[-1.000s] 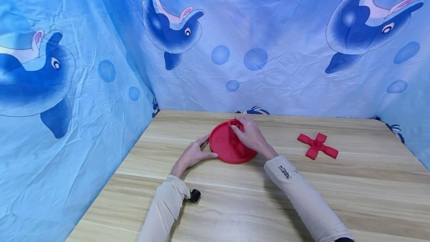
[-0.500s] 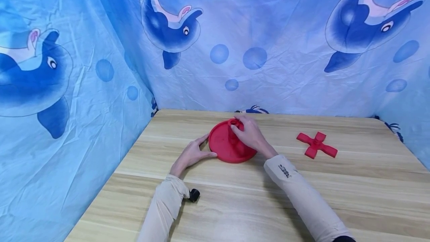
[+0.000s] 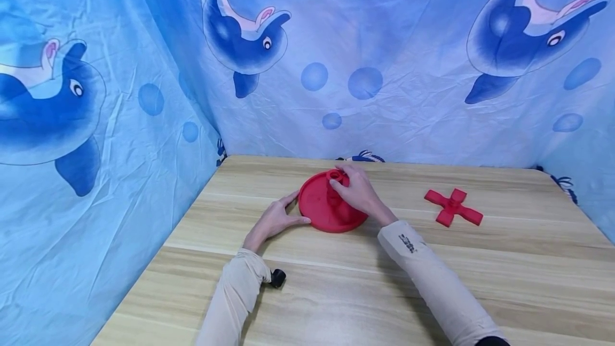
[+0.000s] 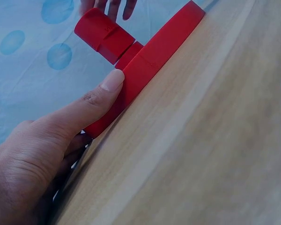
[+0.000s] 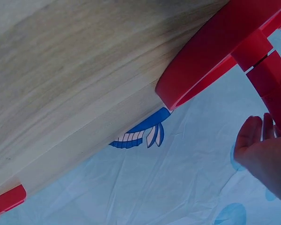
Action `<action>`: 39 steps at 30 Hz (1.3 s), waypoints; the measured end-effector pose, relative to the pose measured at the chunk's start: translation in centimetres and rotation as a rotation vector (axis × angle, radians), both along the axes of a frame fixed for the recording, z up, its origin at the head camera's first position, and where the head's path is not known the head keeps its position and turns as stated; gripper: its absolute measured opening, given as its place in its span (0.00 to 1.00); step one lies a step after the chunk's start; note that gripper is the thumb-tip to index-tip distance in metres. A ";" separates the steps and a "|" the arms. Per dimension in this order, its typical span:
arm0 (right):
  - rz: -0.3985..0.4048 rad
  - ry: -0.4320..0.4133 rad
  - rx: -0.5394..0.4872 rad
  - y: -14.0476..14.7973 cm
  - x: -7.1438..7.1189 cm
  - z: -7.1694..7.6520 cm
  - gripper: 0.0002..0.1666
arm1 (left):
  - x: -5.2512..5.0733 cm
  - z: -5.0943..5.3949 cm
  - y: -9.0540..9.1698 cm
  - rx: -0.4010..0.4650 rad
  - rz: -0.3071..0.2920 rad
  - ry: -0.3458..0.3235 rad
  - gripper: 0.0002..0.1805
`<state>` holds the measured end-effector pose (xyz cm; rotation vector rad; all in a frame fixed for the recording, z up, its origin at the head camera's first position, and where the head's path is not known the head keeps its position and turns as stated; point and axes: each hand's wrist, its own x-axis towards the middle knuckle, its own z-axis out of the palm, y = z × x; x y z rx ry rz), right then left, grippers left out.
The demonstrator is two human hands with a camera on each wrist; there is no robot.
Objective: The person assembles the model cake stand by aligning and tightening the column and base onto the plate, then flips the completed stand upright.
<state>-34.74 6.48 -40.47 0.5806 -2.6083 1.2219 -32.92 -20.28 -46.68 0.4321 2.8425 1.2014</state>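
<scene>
Red disc lay flat on the wooden table, red post upright on its middle; a narrow seam showed between post and the short stub beneath. Left hand, between 8 and 9 o'clock of the disc, gripped the rim, thumb against the edge. Right hand, at 2 o'clock, was clamped round the post's upper end; far-side finger contact was partly hidden, extent uncertain. Red cross-shaped piece lay apart at 3 o'clock. Blue dolphin backdrop hung at 12 o'clock.
</scene>
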 end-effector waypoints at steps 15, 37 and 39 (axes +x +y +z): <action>0.003 -0.014 0.000 0.0 -0.1 -0.1 0.34 | -0.1 -0.3 0.0 0.010 -0.005 0.016 0.55; 0.039 0.012 -0.006 0.3 -0.1 -0.3 0.31 | 0.0 -0.3 -0.1 0.010 -0.001 0.009 0.54; 0.030 0.010 -0.009 0.2 -0.1 -0.4 0.31 | 0.0 -0.2 -0.1 0.013 -0.002 0.009 0.54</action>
